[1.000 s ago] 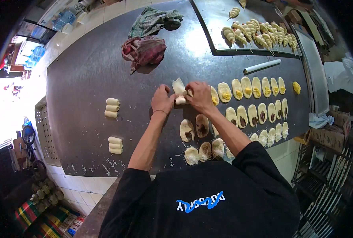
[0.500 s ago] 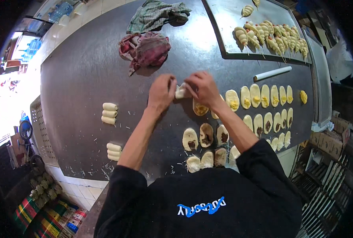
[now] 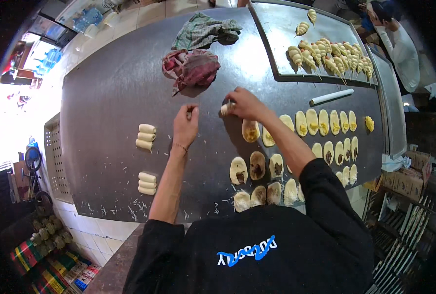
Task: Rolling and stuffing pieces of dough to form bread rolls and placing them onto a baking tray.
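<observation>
Above the dark table my right hand [image 3: 246, 104] pinches a pale rolled piece of dough [image 3: 225, 110] at its fingertips. My left hand [image 3: 185, 123] is apart from it, fingers curled closed with the thumb on top; whether anything is in them is hidden. Just below my right hand lies a flat oval of dough with yellow filling [image 3: 250, 131], first in a row of similar ovals. Nearer me are ovals with dark brown filling [image 3: 257, 165] and ovals with whitish shreds [image 3: 258, 195]. At left sit two small stacks of finished dough rolls [image 3: 146, 136].
A metal tray [image 3: 276, 59] of spiral-wrapped dough on sticks stands at the far right, near a white rolling pin [image 3: 331, 97]. Two crumpled cloths, red [image 3: 198, 68] and green [image 3: 203, 32], lie at the far side. Another person [image 3: 399, 49] is at top right.
My hands have parted: the right keeps the dough piece while the left has drawn away from it. The view has shifted slightly, and another person has come into sight at top right.
</observation>
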Demonstrator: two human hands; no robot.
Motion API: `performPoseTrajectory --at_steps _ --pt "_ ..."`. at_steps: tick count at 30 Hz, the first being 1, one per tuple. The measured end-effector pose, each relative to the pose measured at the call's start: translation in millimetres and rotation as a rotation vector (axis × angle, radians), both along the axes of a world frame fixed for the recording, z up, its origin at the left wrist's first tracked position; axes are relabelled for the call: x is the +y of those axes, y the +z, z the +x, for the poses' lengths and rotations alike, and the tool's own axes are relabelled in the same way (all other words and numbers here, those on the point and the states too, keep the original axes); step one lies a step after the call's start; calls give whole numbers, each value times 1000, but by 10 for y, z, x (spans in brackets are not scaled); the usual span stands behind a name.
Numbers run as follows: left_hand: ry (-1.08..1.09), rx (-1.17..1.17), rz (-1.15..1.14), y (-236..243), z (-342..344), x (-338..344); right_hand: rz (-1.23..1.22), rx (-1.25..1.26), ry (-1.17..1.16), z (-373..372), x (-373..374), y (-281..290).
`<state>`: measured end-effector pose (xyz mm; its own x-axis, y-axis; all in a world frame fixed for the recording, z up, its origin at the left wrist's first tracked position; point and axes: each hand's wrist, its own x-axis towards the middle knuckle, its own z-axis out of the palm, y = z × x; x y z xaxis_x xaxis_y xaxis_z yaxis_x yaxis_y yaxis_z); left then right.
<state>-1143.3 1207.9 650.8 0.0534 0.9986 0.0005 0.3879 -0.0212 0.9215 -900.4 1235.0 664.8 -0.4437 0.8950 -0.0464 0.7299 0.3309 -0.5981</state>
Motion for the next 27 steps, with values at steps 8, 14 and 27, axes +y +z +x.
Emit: performPoseTrajectory --at_steps 8,14,27 --pt "-30 -260 -383 -67 -498 -883 -66 -230 119 -249 -269 -216" --pt "-233 -75 -285 -138 -199 -740 46 -16 86 -471 -829 -392" --pt "-199 111 -134 -181 91 -716 -88 301 -384 -471 -1175 -238"
